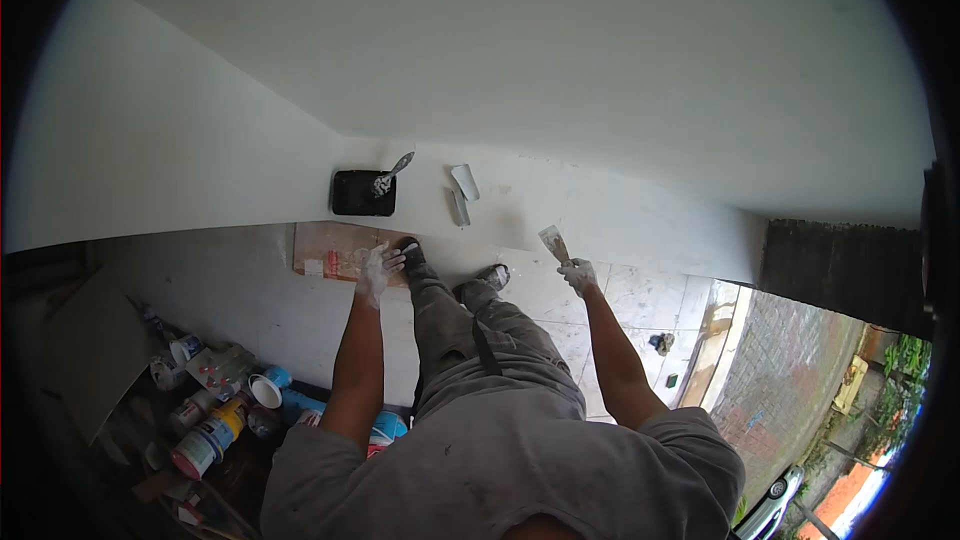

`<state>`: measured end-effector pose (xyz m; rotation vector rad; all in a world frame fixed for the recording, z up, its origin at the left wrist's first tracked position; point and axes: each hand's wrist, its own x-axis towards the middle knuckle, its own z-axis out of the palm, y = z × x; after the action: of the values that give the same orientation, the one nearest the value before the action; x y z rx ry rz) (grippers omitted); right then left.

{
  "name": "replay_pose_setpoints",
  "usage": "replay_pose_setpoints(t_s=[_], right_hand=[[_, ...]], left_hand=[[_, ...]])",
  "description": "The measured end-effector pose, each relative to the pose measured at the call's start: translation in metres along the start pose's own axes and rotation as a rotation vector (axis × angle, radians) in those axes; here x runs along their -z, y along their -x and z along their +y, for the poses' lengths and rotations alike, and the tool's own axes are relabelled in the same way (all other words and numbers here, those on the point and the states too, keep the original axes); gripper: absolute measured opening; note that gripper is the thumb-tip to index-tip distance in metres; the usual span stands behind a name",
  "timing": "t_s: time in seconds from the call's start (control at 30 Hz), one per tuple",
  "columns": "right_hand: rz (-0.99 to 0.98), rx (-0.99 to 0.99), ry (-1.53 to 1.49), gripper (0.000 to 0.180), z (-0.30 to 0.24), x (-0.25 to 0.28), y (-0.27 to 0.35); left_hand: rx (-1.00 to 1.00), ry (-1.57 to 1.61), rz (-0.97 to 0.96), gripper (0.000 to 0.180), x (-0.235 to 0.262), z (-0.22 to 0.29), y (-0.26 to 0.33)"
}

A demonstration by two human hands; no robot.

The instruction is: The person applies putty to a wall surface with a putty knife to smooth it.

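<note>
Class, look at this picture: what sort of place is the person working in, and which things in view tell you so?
Probably a building being painted or plastered: white walls, a black tray with a tool in it, paint cans heaped on the tiled floor. The right hand holds a putty knife.

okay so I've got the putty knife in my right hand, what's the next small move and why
Probably reach the putty knife in your right hand to the black tray on the ledge to load filler: the blade is raised off the wall, and your left hand holds nothing.
</note>
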<state>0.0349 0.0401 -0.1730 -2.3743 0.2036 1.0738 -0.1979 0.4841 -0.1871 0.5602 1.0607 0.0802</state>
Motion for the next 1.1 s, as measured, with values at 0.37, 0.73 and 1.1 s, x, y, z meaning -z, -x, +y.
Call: replay_pose_setpoints(t_s=[0.37, 0.73, 1.1], right_hand=[[0.282, 0.118, 0.200, 0.054, -0.023, 0.014, -0.041], [0.319, -0.163, -0.167, 0.049, 0.111, -0.044, 0.076], [0.403, -0.808, -0.914, 0.045, 0.249, -0.199, 0.198]], left_hand=[[-0.569, -0.902, 0.350, 0.054, -0.081, -0.087, -0.149], [-0.343, -0.919, 0.025, 0.021, -0.194, -0.095, -0.136], [0.221, -1.201, -0.844, 0.026, -0.414, -0.330, -0.021]])
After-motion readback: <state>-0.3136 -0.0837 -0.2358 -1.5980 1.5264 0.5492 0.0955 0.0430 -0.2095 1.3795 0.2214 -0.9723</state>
